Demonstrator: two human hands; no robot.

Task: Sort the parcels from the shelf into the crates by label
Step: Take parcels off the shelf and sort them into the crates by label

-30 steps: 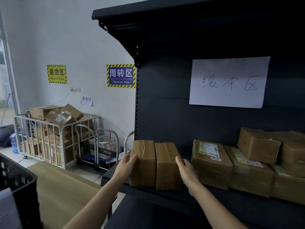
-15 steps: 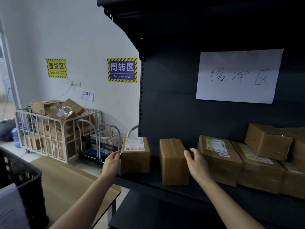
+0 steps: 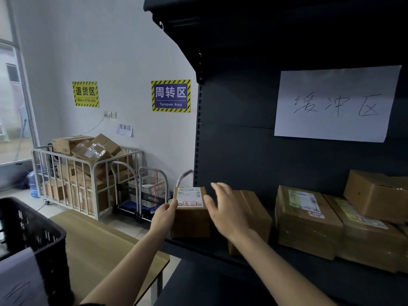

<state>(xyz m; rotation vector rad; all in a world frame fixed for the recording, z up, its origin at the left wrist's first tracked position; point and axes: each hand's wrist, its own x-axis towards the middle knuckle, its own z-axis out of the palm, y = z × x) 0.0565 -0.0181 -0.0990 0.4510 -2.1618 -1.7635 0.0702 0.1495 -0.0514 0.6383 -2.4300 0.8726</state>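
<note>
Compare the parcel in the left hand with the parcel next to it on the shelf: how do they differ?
The held parcel shows a white label with a red mark; the neighbour parcel shows only bare cardboard and tape. The left hand grips the held parcel's edge; nobody grips the neighbour parcel, which the open right hand partly hides. Both are brown cardboard boxes.

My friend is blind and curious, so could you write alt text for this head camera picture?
A person's left hand grips the left edge of a labelled box at the end of a dark shelf, while the open right hand hovers beside it. More boxes sit to the right; a black crate stands lower left.
</note>
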